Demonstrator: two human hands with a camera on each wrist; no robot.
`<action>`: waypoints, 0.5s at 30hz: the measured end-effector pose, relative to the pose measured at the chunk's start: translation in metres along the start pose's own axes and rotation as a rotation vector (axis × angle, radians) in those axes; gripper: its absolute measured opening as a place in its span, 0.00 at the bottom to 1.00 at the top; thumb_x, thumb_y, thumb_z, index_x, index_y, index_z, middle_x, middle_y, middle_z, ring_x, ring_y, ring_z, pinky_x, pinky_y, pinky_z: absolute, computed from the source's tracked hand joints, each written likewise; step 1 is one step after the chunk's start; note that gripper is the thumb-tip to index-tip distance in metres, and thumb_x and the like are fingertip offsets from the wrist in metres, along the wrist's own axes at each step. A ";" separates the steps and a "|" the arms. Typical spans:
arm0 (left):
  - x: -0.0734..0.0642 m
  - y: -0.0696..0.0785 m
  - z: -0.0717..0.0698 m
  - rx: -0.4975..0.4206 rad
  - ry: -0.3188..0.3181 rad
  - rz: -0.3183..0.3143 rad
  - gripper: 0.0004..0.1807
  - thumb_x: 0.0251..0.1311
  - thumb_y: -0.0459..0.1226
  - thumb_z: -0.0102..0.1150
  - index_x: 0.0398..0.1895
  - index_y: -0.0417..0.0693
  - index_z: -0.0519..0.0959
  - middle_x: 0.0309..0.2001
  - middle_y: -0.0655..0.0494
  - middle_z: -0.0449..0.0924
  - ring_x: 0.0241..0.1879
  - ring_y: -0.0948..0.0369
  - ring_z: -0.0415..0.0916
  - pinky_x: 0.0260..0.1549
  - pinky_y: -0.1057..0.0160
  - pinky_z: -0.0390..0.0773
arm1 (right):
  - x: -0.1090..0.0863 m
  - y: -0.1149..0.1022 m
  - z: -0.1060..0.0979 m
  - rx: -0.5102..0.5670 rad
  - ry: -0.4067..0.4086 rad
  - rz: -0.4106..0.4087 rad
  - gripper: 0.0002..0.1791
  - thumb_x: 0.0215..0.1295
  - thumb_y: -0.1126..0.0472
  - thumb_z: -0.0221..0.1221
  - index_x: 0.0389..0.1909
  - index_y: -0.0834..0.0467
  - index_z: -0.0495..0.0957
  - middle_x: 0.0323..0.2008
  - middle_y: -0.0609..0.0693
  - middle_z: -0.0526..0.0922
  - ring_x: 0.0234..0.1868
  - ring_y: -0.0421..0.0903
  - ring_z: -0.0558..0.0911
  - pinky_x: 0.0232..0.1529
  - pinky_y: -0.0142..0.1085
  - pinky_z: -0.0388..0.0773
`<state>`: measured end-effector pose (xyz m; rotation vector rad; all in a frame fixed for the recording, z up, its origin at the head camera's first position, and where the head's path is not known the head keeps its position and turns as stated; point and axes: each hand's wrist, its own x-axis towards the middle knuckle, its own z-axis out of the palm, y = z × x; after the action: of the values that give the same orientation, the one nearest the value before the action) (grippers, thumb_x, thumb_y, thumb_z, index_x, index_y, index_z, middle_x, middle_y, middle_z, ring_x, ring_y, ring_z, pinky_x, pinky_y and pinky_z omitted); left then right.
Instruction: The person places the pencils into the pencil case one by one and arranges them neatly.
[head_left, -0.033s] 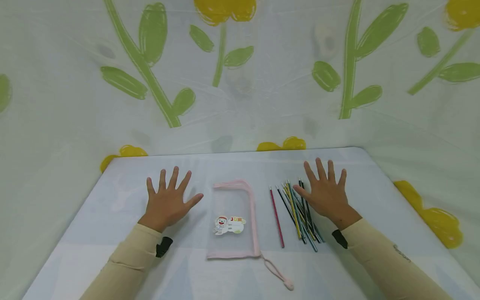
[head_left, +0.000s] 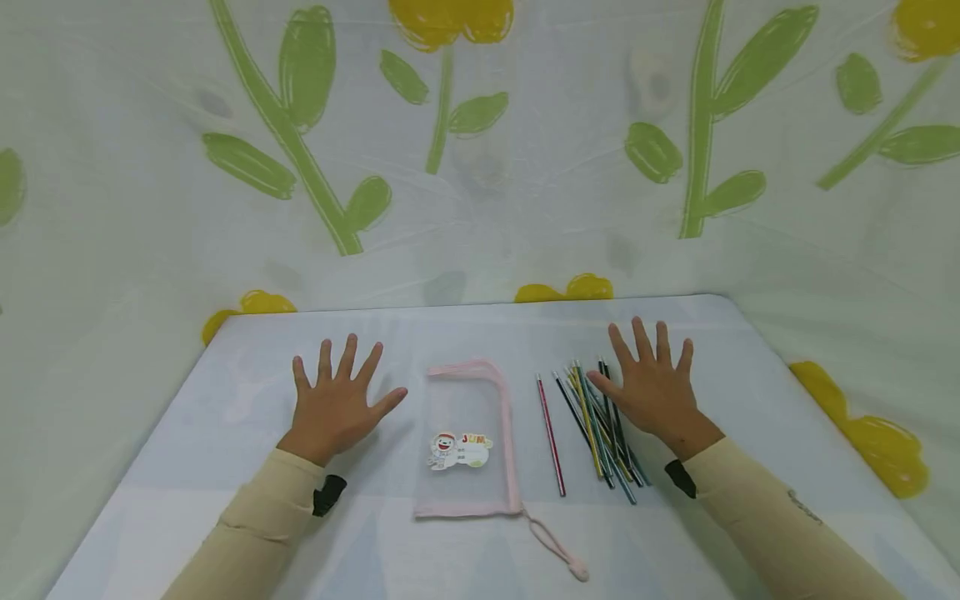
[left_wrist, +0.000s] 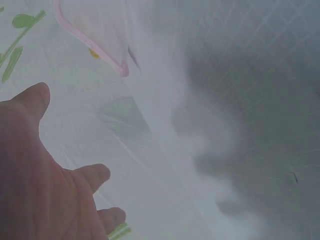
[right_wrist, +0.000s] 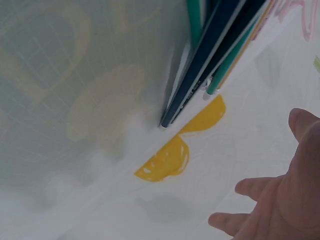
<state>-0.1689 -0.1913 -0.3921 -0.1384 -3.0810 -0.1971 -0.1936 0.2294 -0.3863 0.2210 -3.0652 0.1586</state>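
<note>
A translucent zip pouch [head_left: 465, 404] with pink edging lies flat in the middle of the table in the head view. A cartoon label [head_left: 459, 450] is on it, and a pink strap [head_left: 551, 540] trails from its near right corner. To its right is a single red pencil [head_left: 551, 436]. Farther right, several dark, teal and yellow pencils [head_left: 600, 442] lie in a loose heap. My left hand [head_left: 336, 408] is spread left of the pouch, holding nothing. Fingers apart, my right hand [head_left: 654, 390] is just right of the pencil heap, its thumb over the far ends.
The white table [head_left: 240, 367] has a far edge against a hanging cloth [head_left: 525, 192] with green leaves and yellow flowers. More cloth [head_left: 885, 317] borders the right side. Each wrist bears a dark strap piece [head_left: 328, 494].
The single red pencil has rolled very slightly left, toward the pouch. Both hands keep the same place and spread.
</note>
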 end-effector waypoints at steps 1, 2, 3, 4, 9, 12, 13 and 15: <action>0.000 0.000 0.000 -0.003 0.001 -0.002 0.48 0.64 0.72 0.38 0.79 0.55 0.53 0.80 0.39 0.42 0.77 0.32 0.35 0.68 0.24 0.28 | 0.000 0.000 0.001 0.000 -0.001 0.001 0.48 0.70 0.31 0.47 0.80 0.56 0.46 0.79 0.67 0.41 0.77 0.74 0.37 0.69 0.75 0.27; 0.000 0.000 0.000 -0.004 0.001 -0.004 0.48 0.64 0.71 0.39 0.79 0.55 0.53 0.80 0.39 0.43 0.77 0.32 0.35 0.68 0.24 0.29 | 0.001 0.000 0.001 0.001 -0.003 0.000 0.48 0.70 0.31 0.47 0.80 0.56 0.46 0.79 0.68 0.41 0.77 0.74 0.37 0.69 0.75 0.27; 0.000 0.001 0.000 -0.006 0.000 -0.005 0.48 0.64 0.71 0.39 0.79 0.55 0.53 0.80 0.39 0.43 0.77 0.32 0.35 0.68 0.24 0.29 | 0.001 0.000 0.001 0.002 -0.004 0.000 0.48 0.70 0.31 0.47 0.80 0.56 0.46 0.79 0.68 0.41 0.77 0.74 0.37 0.69 0.75 0.27; 0.000 0.001 0.000 -0.006 -0.001 -0.007 0.48 0.63 0.72 0.39 0.79 0.55 0.54 0.80 0.39 0.43 0.77 0.32 0.35 0.68 0.24 0.29 | 0.001 0.000 0.002 0.002 -0.007 -0.001 0.48 0.70 0.31 0.48 0.80 0.56 0.46 0.79 0.68 0.41 0.77 0.74 0.37 0.69 0.75 0.27; -0.002 0.004 0.000 0.002 0.002 0.002 0.47 0.63 0.70 0.41 0.78 0.53 0.57 0.79 0.38 0.45 0.77 0.33 0.38 0.69 0.25 0.31 | -0.001 -0.003 0.003 -0.006 -0.003 -0.023 0.46 0.70 0.34 0.49 0.79 0.56 0.50 0.78 0.68 0.45 0.77 0.73 0.41 0.70 0.74 0.32; -0.001 0.008 0.001 0.015 0.008 0.020 0.44 0.65 0.68 0.44 0.75 0.51 0.63 0.77 0.37 0.53 0.76 0.35 0.46 0.69 0.25 0.40 | -0.003 -0.006 0.001 -0.001 0.016 -0.048 0.41 0.71 0.37 0.51 0.77 0.56 0.56 0.77 0.68 0.51 0.76 0.72 0.47 0.71 0.73 0.41; -0.001 0.010 0.002 0.019 0.005 0.024 0.42 0.65 0.66 0.45 0.74 0.50 0.65 0.76 0.37 0.57 0.75 0.36 0.51 0.68 0.25 0.46 | -0.004 -0.008 0.000 0.005 0.025 -0.060 0.39 0.72 0.38 0.51 0.75 0.57 0.59 0.75 0.68 0.54 0.75 0.71 0.52 0.70 0.73 0.47; 0.000 0.015 0.004 0.030 0.010 0.039 0.38 0.66 0.63 0.48 0.69 0.48 0.71 0.70 0.38 0.67 0.69 0.38 0.64 0.63 0.29 0.62 | -0.006 -0.012 -0.002 0.048 0.045 -0.084 0.34 0.72 0.42 0.53 0.71 0.58 0.66 0.70 0.68 0.64 0.70 0.69 0.63 0.66 0.69 0.61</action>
<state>-0.1674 -0.1757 -0.3944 -0.1947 -3.0664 -0.1492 -0.1858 0.2182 -0.3834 0.3434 -3.0035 0.2292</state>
